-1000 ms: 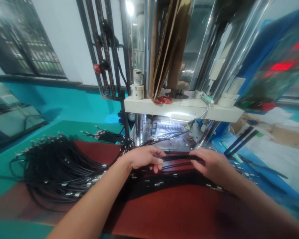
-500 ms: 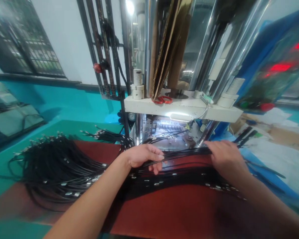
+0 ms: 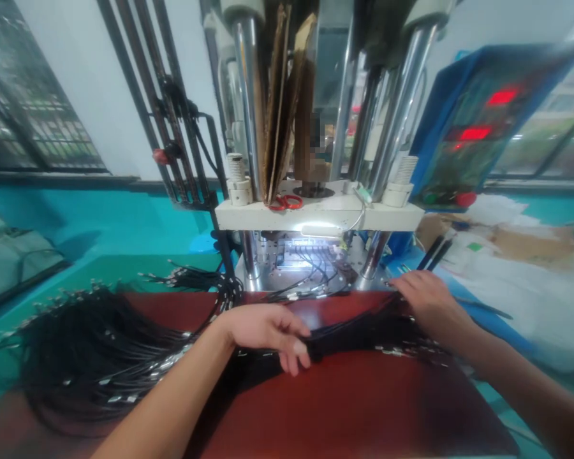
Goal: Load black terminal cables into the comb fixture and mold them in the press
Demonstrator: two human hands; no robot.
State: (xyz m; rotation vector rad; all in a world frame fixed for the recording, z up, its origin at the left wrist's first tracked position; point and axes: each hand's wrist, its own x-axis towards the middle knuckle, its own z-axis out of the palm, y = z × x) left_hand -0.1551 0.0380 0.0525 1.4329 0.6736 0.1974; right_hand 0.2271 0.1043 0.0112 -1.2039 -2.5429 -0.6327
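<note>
A thick bundle of black cables (image 3: 358,331) with small metal ends lies across the reddish-brown tabletop (image 3: 344,408). At its middle, my left hand (image 3: 272,335) has its thumb and fingers curled round the cables. My right hand (image 3: 430,303) is closed over the bundle near its right end, fingertips hidden behind the cables. Left of my left forearm, a large fanned heap of black cables (image 3: 90,344) spreads over the table, silvery ends showing. A smaller cable bunch (image 3: 191,277) lies behind it.
Ahead stands a press with a white crossplate (image 3: 263,220), steel columns and a lit mould area (image 3: 301,255) holding several cables. Red-handled scissors (image 3: 287,202) and cardboard (image 3: 277,108) rest on the crossplate. A blue control box (image 3: 478,121) and white sheeting (image 3: 521,312) are at right.
The held cables have come down from above the others onto the bundle on the table, both hands still on them. The view has shifted, so the press appears further left.
</note>
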